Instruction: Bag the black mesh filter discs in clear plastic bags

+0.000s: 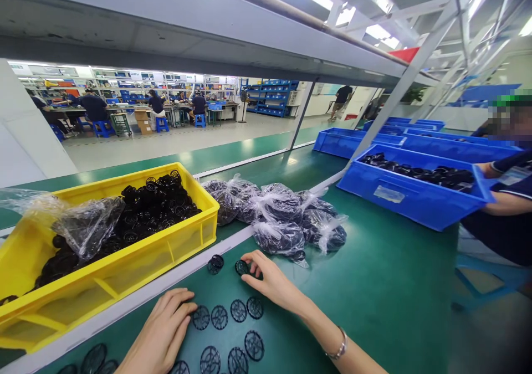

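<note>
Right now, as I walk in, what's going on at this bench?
A person at a green workbench is handling small round black mesh discs. Their right hand has its fingers on one disc, while their left hand lies beside several others on the bench. To the left, a yellow crate holds a heap of black parts, and clear plastic bags of black parts lie ahead. On the right, a co-worker is at a blue crate.

Two hands (160, 329), one yellow crate (124, 269), four blue bins (415, 202)
</note>
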`<state>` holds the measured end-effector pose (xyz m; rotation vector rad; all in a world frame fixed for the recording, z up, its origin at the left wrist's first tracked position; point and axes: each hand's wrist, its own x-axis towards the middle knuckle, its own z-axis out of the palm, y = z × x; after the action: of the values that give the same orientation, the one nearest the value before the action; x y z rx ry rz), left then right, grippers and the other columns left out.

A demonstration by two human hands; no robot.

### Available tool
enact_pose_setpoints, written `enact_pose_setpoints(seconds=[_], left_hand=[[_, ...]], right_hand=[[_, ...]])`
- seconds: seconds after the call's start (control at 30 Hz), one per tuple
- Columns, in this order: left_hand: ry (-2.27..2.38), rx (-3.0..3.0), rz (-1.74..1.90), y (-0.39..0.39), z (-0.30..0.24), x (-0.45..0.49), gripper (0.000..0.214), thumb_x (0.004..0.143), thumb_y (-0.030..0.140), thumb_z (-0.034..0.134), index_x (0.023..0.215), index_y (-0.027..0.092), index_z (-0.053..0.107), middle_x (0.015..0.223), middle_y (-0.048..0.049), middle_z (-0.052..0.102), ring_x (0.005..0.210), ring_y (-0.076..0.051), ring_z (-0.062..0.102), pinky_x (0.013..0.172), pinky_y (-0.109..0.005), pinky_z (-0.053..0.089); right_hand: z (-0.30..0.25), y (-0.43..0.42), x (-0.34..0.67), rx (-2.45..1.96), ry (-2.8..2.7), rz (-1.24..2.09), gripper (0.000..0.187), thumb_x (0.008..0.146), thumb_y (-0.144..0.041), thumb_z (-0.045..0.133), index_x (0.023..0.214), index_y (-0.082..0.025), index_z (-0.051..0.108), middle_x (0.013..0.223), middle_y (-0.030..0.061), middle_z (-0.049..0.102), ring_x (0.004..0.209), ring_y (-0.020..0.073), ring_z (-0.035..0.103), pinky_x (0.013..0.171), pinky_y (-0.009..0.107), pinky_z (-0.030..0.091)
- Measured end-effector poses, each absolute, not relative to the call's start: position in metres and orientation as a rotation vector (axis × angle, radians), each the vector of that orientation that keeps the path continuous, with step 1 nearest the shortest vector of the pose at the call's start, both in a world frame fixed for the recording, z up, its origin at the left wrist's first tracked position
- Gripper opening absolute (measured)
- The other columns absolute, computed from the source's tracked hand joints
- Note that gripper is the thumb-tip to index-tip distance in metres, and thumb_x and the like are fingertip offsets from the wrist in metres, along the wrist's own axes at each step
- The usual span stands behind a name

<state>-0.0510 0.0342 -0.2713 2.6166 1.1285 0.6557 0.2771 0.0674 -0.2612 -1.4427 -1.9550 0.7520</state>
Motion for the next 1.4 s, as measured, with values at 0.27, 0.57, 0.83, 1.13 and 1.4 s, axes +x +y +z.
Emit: enact_pose_setpoints(seconds=[0.27,0.57,0.83,1.13,1.4], left_hand=[[1.109,2.622,0.669,0.050,-0.263,-0.042,0.044,0.099,0.023,0.047,0.142,0.031,0.047,0.136,-0.0063,0.059,0.128,-0.022,0.054,0.107,-0.038,0.051],[1.169,2.668,0.378,0.112,-0.239,0.026,0.056,0.095,0.036,0.059,0.146,0.021,0.043,0.146,-0.0154,0.051,0.131,-0.032,0.051,0.109,-0.052,0.044],[1.100,2.752,0.176,0.133,-0.247,0.041,0.035,0.092,0.032,0.063,0.125,0.021,0.060,0.122,-0.0138,0.061,0.113,-0.032,0.058,0.094,-0.048,0.051],[1.096,2.781,0.166,0.129,-0.243,0.038,0.019,0.093,0.022,0.057,0.111,0.019,0.063,0.110,-0.0112,0.060,0.103,-0.028,0.059,0.090,-0.044,0.051],[1.083,2.739,0.238,0.128,-0.242,0.035,0.023,0.094,0.022,0.056,0.116,0.020,0.061,0.113,-0.0106,0.060,0.105,-0.027,0.059,0.091,-0.042,0.051]], right_hand=[[-0.272,0.077,0.281,-1.452,-1.894,0.864,0.027,0.088,-0.032,0.062,0.113,-0.023,0.059,0.099,0.0019,0.057,0.082,0.0162,0.057,0.075,0.031,0.050],[-0.273,0.085,0.287,-1.436,-1.851,0.982,0.033,0.087,-0.037,0.062,0.116,-0.021,0.058,0.098,0.0026,0.058,0.081,0.0159,0.057,0.074,0.030,0.051],[-0.267,0.083,0.286,-1.449,-1.860,0.968,0.032,0.087,-0.038,0.062,0.115,-0.023,0.059,0.098,0.0025,0.059,0.083,0.0162,0.059,0.076,0.031,0.053],[-0.269,0.080,0.285,-1.421,-1.865,0.940,0.029,0.088,-0.033,0.061,0.115,-0.023,0.059,0.100,0.0022,0.058,0.082,0.0160,0.058,0.075,0.031,0.051],[-0.274,0.081,0.285,-1.420,-1.864,0.911,0.030,0.087,-0.031,0.062,0.115,-0.024,0.060,0.099,0.0015,0.058,0.082,0.0160,0.058,0.075,0.031,0.051]])
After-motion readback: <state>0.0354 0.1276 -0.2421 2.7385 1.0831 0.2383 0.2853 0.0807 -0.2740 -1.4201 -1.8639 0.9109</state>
